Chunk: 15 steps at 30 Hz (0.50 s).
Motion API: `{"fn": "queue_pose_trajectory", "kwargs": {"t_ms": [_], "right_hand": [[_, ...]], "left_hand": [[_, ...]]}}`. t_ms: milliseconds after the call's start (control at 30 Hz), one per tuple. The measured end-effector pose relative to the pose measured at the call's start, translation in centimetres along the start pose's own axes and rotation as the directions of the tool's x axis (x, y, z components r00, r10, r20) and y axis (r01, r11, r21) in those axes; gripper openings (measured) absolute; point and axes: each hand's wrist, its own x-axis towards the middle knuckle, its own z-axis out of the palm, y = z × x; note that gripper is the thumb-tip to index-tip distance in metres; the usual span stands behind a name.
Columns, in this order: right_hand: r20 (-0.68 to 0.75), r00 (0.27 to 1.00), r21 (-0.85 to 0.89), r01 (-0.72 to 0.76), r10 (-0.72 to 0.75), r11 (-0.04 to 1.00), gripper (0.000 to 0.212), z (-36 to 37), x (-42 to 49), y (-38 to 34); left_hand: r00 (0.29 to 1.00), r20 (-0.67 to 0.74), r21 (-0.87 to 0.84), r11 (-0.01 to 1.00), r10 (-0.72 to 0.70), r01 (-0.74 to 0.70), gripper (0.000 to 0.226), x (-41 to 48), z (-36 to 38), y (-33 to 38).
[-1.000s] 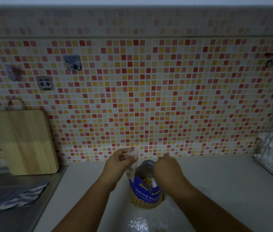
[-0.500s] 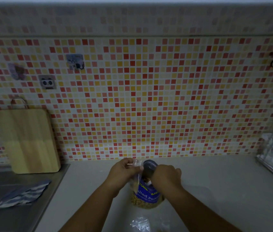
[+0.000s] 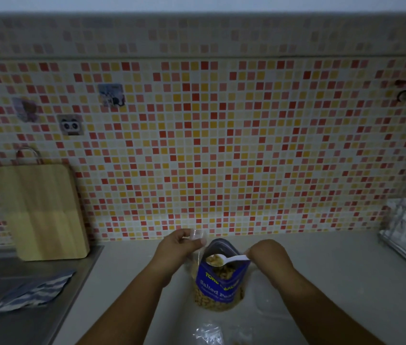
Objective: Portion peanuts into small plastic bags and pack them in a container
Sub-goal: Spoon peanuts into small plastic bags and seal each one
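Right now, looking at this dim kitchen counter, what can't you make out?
All head view:
Small clear plastic bag in the left hand: fingers cover it; open or not, unclear.
Brand on the blue salted-peanut pouch: dim, blurred.
Crinkled clear plastic at the bottom: cut off by the edge.
End of the white plastic spoon's handle: hidden in the right hand.

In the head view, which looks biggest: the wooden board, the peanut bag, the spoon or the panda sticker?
1. wooden board
2. peanut bag, though it is nearer the camera
3. spoon and panda sticker look about alike, so I won't rank them.
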Motion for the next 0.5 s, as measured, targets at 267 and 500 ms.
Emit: {"fn": "queue_pose_trajectory", "kwargs": {"t_ms": [267, 500], "right_hand": [[0.140, 0.981, -0.394, -0.068, 0.133, 0.917, 0.037, -3.8, -0.6, -1.0], [0.072, 0.995, -0.393, 0.091, -0.068, 0.915, 0.030, -5.8, -1.1, -1.0]], "left_hand": [[0.989, 0.079, 0.477, 0.867, 0.125, -0.148, 0.046, -0.3, -0.6, 1.0], [0.974, 0.148, 0.708, 0.669, 0.171, -0.225, 0.055, -0.7, 0.6, 1.5]]}}
